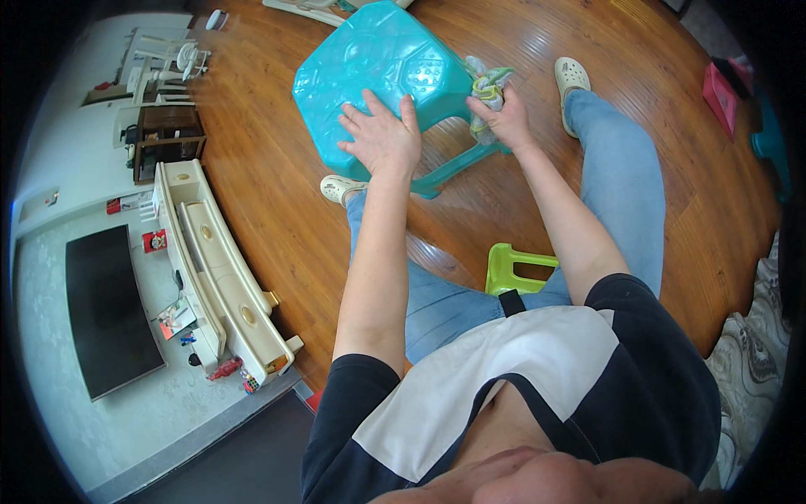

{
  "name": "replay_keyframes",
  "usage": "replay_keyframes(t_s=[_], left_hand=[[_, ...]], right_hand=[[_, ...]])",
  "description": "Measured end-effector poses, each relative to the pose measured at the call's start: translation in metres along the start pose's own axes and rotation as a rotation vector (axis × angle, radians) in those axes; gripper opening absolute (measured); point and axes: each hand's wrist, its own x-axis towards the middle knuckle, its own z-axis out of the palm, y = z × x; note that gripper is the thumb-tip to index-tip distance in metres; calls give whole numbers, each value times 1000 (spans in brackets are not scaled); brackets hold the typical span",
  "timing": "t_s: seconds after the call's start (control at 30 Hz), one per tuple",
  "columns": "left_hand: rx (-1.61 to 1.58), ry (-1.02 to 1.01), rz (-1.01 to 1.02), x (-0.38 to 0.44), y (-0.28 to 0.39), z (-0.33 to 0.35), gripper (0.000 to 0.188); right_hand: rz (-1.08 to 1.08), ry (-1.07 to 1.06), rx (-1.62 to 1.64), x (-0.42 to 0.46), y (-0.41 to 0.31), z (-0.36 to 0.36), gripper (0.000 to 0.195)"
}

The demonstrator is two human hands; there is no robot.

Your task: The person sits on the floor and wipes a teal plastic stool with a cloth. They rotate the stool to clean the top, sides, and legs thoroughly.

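A turquoise plastic stool (359, 69) stands in front of me on the wooden floor. Spread flat on its top is my left hand (384, 135), fingers apart and holding nothing. My right hand (511, 120) grips a crumpled grey cloth (488, 85) with yellow-green edging, pressed against the side of the stool by one leg. The fingers behind the cloth are partly hidden. Below my arms, a lime-green plastic stool (500, 268) shows between my legs, mostly covered by my body.
At left runs a cream TV cabinet (214, 252) with small items on it, beneath a wall-mounted television (110, 309). A pink dustpan-like object (719, 97) lies at the right. A patterned sofa cover (749, 359) borders the lower right. White furniture (308, 9) stands beyond the stool.
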Motion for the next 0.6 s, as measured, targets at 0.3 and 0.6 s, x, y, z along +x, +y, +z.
replay_keyframes(t_s=[0.3, 0.6], left_hand=[[-14, 5, -2, -1, 0, 2, 75], [-22, 61, 22, 1, -2, 10, 74]], right_hand=[[311, -53, 224, 0, 2, -8, 47], [296, -61, 299, 0, 14, -5, 52]])
